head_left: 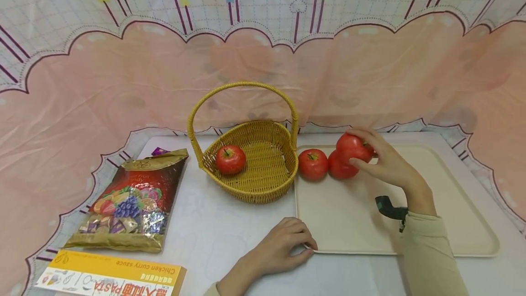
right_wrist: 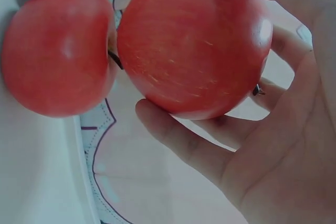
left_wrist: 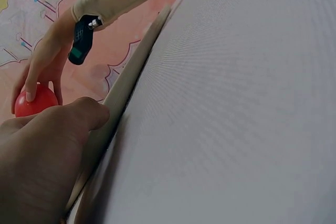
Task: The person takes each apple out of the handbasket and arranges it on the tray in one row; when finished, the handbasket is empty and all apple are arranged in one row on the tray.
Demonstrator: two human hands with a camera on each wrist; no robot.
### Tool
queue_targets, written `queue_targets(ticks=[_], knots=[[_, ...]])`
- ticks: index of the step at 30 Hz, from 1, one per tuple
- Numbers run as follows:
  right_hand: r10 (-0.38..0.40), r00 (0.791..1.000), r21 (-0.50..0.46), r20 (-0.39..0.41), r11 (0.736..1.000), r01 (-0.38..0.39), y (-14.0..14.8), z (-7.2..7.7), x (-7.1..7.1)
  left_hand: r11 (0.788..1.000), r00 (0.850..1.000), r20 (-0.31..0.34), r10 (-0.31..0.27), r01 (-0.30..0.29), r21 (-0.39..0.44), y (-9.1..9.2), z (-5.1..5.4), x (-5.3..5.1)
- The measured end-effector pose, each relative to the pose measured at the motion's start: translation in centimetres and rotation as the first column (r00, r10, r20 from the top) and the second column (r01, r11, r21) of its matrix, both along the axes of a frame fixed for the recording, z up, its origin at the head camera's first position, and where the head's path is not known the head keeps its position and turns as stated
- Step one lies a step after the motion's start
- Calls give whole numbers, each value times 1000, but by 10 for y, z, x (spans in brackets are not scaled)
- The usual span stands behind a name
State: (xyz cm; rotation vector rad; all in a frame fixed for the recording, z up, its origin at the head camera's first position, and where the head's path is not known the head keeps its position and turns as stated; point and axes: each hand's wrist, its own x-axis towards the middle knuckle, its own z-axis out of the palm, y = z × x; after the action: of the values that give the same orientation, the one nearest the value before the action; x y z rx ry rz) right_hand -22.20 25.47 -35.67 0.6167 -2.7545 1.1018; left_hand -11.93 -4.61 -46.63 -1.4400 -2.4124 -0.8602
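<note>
My right hand (head_left: 388,163) grips a red apple (head_left: 352,147) between thumb and fingers, its stem turned sideways. In the right wrist view the held apple (right_wrist: 194,45) sits up against another apple (right_wrist: 60,51). Two red apples stand at the back left of the beige tray (head_left: 349,223): one at its left edge (head_left: 313,165), the other (head_left: 340,168) partly hidden behind the held one. My left hand (head_left: 283,246) pinches the tray's front left corner. A yellow woven basket (head_left: 256,194) with a tall handle stands left of the tray, one red apple (head_left: 230,159) inside.
A bag of fruit candy (head_left: 131,195) lies on the white table (head_left: 213,236) left of the basket. In front of it is a yellow and white pasta box (head_left: 111,273). A patterned pink cloth (head_left: 370,81) hangs behind everything.
</note>
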Motion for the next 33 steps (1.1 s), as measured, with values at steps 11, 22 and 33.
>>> queue_targets(ticks=[11, 22, 33], knots=[[-17, 999, 24, -41, 1000, 18, 12, 0, 1, 1000, 1000, 20, 5, -5, -11, -1, 0, 1], [-69, 997, 27, 32, 997, 68, 24, -2, 1, 1000, 1000, 26, 5, -4, -13, -1, 0, 2], [-70, 997, 0, 42, 998, 70, 32, -9, 0, 1000, 999, 31, 6, -6, -11, -1, 2, 2]])
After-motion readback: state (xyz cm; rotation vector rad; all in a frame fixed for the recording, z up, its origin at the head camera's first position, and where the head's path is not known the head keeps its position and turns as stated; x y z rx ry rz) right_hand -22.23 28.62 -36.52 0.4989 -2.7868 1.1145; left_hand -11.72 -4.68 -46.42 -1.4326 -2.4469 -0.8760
